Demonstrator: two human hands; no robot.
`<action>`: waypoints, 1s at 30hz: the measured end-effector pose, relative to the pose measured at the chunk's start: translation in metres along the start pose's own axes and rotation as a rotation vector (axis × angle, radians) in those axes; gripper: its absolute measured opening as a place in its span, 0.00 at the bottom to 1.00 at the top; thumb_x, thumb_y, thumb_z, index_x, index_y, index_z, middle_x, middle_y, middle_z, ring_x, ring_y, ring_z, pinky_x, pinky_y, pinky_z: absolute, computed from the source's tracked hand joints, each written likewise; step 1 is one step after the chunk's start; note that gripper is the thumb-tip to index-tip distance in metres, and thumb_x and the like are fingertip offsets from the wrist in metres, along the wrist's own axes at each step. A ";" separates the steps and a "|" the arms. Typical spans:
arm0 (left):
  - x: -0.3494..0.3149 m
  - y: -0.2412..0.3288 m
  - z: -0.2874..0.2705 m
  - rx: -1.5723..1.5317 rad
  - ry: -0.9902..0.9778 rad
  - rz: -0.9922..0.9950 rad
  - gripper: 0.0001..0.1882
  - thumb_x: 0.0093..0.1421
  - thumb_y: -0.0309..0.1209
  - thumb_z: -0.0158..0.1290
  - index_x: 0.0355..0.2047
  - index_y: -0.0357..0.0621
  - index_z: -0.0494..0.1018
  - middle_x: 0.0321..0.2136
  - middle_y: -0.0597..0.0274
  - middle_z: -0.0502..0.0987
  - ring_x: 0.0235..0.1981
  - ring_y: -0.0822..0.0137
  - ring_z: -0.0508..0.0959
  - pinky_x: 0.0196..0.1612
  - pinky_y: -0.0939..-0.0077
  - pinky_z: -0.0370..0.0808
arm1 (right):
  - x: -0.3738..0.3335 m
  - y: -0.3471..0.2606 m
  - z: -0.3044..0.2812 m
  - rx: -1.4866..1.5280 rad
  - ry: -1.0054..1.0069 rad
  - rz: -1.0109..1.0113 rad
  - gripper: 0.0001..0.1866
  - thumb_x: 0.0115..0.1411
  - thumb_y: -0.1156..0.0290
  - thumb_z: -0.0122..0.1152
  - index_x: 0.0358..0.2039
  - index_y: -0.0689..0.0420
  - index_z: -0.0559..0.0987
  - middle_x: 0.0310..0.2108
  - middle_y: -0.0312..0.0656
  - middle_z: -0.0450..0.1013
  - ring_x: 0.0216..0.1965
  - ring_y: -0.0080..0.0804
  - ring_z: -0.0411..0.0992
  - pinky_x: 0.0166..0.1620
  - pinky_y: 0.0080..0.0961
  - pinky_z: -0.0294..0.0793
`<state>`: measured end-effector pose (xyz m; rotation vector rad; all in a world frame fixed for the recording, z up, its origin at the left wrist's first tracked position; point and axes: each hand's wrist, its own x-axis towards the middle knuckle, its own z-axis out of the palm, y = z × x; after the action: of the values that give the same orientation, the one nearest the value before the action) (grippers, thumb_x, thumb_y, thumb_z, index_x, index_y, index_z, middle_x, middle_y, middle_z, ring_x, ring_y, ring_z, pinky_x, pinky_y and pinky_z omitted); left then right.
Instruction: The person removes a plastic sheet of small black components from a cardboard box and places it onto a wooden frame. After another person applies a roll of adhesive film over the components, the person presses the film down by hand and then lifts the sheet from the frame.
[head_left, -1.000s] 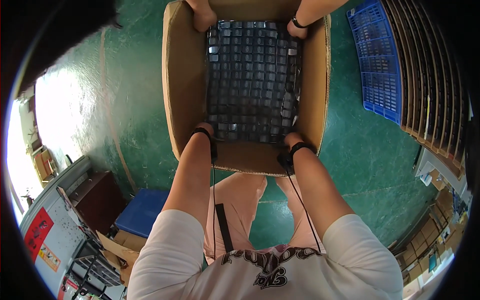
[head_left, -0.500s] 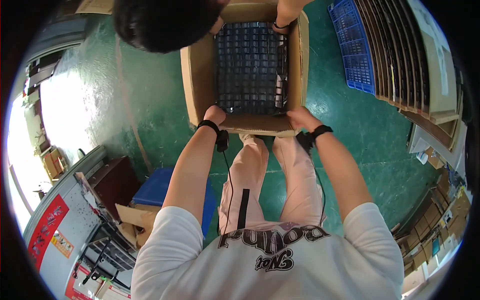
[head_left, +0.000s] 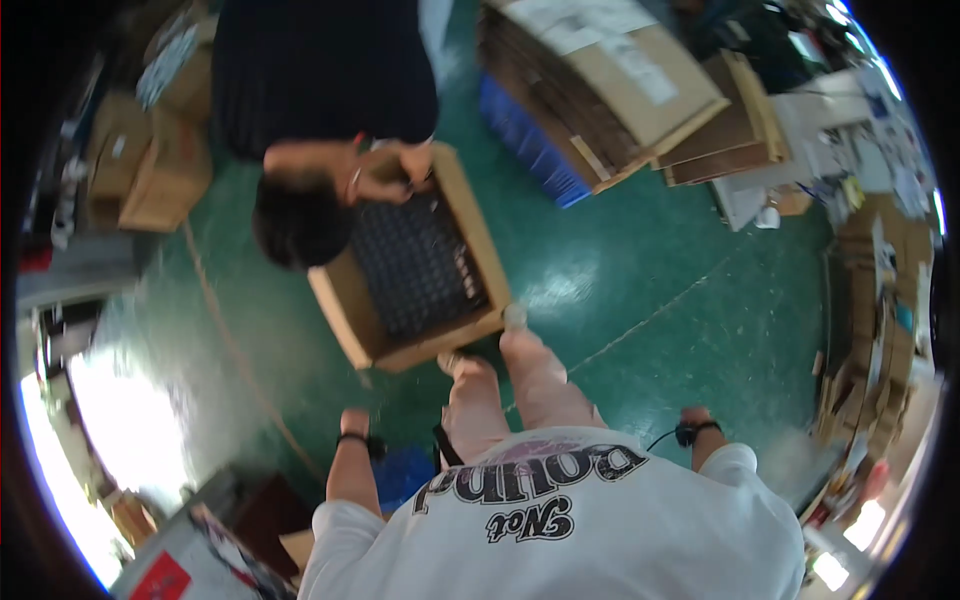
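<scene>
From the head camera, the open cardboard box (head_left: 415, 275) with its dark gridded tray (head_left: 420, 262) now sits on the green floor (head_left: 640, 270), just ahead of the wearer's pink-trousered knees (head_left: 510, 380). A moment ago both of the wearer's hands gripped the box's near edge; now they have let go and dropped back to either side of the body. The left hand (head_left: 353, 418) hangs well behind the box, near a blue crate (head_left: 405, 472); the right hand (head_left: 695, 418) is farther off to the other side. Both hold nothing, though blur hides how the fingers lie. A co-worker's hands (head_left: 385, 175) stay on the box's far rim. I judge the carry is over and the box set down. Flattened cartons (head_left: 620, 80) lie beyond the box.
</scene>
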<state>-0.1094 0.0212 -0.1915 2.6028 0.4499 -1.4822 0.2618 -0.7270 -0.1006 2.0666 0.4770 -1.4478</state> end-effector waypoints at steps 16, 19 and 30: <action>0.093 0.266 -0.313 -1.078 0.385 0.090 0.14 0.53 0.36 0.50 0.29 0.35 0.73 0.26 0.53 0.76 0.31 0.62 0.77 0.34 0.71 0.72 | 0.115 0.165 -0.080 0.173 0.522 -0.085 0.07 0.45 0.71 0.50 0.20 0.53 0.78 0.25 0.46 0.74 0.28 0.43 0.73 0.30 0.37 0.73; 0.101 0.342 -0.419 -0.924 0.570 0.311 0.19 0.54 0.39 0.50 0.40 0.36 0.70 0.34 0.49 0.76 0.36 0.60 0.76 0.39 0.71 0.72 | 0.129 0.191 -0.201 1.144 0.663 -0.023 0.19 0.47 0.58 0.47 0.08 0.55 0.73 0.10 0.40 0.69 0.14 0.32 0.69 0.23 0.29 0.68; 0.194 0.527 -0.624 -0.244 0.933 0.498 0.15 0.47 0.33 0.53 0.34 0.38 0.68 0.29 0.51 0.72 0.33 0.50 0.73 0.38 0.60 0.71 | 0.120 0.144 -0.494 1.420 0.536 -0.546 0.14 0.52 0.63 0.57 0.32 0.61 0.76 0.20 0.35 0.70 0.18 0.21 0.68 0.19 0.16 0.68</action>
<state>0.6593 -0.2899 -0.0602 2.7437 0.0155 -0.0192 0.7500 -0.5312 -0.0520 3.7330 0.1688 -1.7336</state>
